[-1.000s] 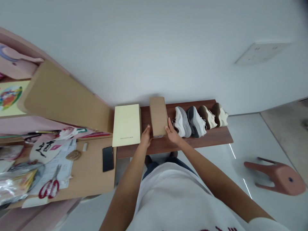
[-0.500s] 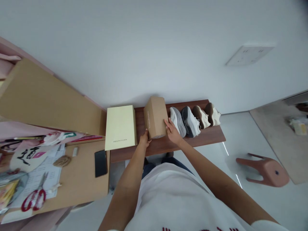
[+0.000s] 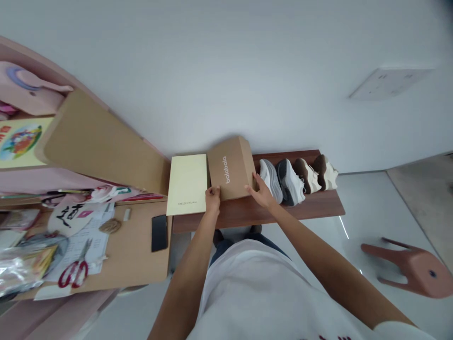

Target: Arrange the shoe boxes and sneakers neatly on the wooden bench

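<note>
A brown cardboard shoe box printed "balabala" rests on the dark wooden bench, its lettered face turned up. My left hand grips its near left corner. My right hand presses against its right side, fingers round the edge. A pale yellow box lies flat just left of it, touching or nearly so. To the right stand a white sneaker, a grey sneaker and a pair of brown-and-cream shoes in a row.
A desk at left carries a black phone, red scissors, papers and clutter, with a tan shelf board above. A pink stool lies on the glossy floor at right. The white wall is behind the bench.
The brown box has been tipped from standing on its narrow side onto its broad face, leftward toward the yellow box. Both hands stayed on it.
</note>
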### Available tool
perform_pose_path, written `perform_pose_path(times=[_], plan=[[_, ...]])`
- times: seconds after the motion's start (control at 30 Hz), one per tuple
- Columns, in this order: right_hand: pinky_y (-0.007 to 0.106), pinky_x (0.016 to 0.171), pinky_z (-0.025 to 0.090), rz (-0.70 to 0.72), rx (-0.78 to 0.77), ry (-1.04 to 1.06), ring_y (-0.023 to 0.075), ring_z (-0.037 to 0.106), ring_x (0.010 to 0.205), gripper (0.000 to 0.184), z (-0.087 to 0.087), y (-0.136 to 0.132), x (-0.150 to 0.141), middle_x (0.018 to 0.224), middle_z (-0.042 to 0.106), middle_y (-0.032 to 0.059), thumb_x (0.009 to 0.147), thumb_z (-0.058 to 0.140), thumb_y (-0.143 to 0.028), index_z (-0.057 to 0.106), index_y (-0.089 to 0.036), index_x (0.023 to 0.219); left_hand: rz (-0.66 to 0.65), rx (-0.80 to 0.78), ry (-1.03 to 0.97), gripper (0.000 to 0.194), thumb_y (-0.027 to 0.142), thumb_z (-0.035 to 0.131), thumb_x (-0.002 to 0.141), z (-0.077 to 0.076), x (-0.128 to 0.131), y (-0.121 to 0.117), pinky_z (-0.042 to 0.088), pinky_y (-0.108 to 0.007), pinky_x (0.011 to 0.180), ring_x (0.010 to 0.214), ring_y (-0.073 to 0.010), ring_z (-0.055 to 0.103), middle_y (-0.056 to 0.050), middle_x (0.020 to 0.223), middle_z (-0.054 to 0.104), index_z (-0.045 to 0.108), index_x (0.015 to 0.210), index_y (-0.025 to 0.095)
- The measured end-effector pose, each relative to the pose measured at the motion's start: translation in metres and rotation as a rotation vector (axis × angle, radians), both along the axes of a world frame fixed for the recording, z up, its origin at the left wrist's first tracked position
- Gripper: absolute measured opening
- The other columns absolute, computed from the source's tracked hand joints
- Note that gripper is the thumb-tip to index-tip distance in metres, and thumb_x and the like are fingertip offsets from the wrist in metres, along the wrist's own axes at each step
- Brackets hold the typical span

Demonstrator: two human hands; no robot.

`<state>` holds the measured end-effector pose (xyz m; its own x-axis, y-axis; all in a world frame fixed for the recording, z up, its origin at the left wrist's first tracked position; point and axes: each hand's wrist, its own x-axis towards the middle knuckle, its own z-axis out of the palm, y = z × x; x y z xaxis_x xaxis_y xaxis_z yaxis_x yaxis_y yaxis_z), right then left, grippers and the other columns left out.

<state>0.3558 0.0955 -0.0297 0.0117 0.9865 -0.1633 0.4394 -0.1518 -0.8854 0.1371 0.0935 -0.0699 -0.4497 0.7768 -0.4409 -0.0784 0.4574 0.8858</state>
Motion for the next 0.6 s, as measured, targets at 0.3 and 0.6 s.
perform_pose_path(times=[0.3, 0.6], plan=[[0.05, 0.122, 0.035, 0.011, -0.088, 0.222, 0.0299, 0.047, 0.145, 0.094, -0.04, 0.006, 0.008, 0.16, 0.045, 0.0173, 0.083, 0.07, -0.057, 0.029, -0.019, 0.159, -0.011, -0.081, 0.07, 0.023, 0.04, 0.052, 0.101, 0.017, -0.001, -0.006, 0.043, -0.038, 0.111, 0.122, -0.0225, 0.061, -0.01, 0.122, 0.067, 0.057, 0.112, 0.021], [0.047, 0.117, 0.042, -0.073, -0.185, 0.29, 0.0275, 0.054, 0.137, 0.079, -0.064, 0.014, -0.002, 0.15, 0.054, 0.0185, 0.081, 0.065, -0.04, 0.039, -0.016, 0.152, -0.025, -0.141, 0.173, 0.029, 0.04, 0.044, 0.103, 0.021, 0.002, -0.001, 0.048, -0.036, 0.102, 0.115, -0.0234, 0.064, -0.012, 0.114, 0.071, 0.06, 0.11, 0.017]])
